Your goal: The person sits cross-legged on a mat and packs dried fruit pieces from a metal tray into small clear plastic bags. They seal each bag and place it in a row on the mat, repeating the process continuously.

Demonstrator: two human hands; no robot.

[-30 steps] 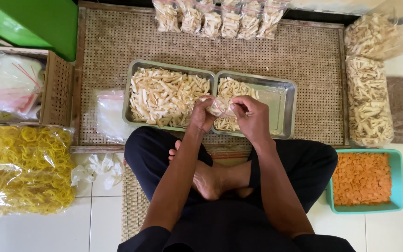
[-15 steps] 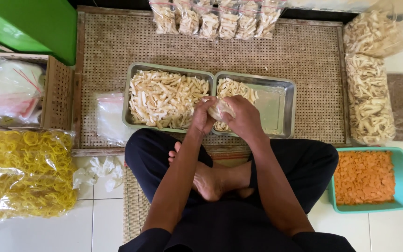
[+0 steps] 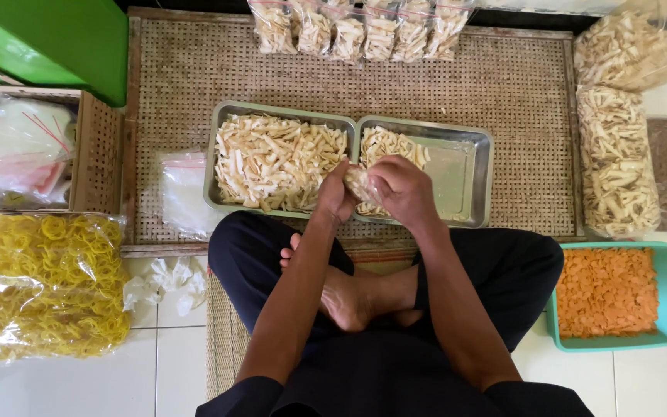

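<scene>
Since half a second ago my hands barely shifted: left hand [image 3: 337, 193] and right hand [image 3: 401, 189] clasp a small bag of chips [image 3: 360, 184] at frame centre, above the right tray [image 3: 468, 174], equally near both.

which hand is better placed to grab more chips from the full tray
Left, probably. The left hand sits at the edge of the full tray of pale chips; the right hand wraps the small bag over the other tray.
</scene>
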